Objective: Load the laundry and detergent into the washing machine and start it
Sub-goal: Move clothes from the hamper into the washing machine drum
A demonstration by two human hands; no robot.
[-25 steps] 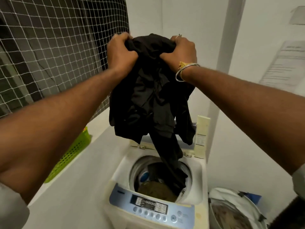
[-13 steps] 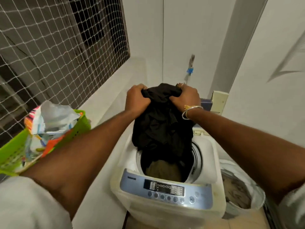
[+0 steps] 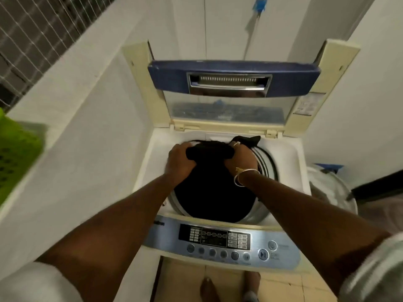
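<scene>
So we're mid-load here. Far left of the washer (image 3: pixel 150 171) there's a green basket (image 3: pixel 15 153) up on the ledge. It's too blurry to tell what's in it.

Over the washer's tub, the left hand (image 3: pixel 180 163) is clenched round the left end of a bunched roll of black clothes (image 3: pixel 209 188). The rest of that bundle fills the tub mouth, so the laundry is basically in the washer already, just not let go of. The lid (image 3: pixel 233 83) stands open at the back of the washer, well out of the way.

The right hand (image 3: pixel 241 159) has the same kind of grip on the right end of the roll, fingers curled tight into the fabric. One little flap pokes up over the tub's back rim beside it. There's a bangle (image 3: pixel 244 176) on that wrist.

Along the washer's front edge is the panel (image 3: pixel 218 238), with the start button (image 3: pixel 263 254) toward its right end, nobody touching it. Right of the washer sits a pale bag (image 3: pixel 327 186), contents unclear.

My read is that this is the stuffing-clothes-in step. The next move would be to shove the bundle down below the rim, tuck that stray flap in so the lid won't pinch it, then open both hands. Detergent comes after that. I can't spot any in this shot, so it needs finding first. Then lid down and hit start.
</scene>
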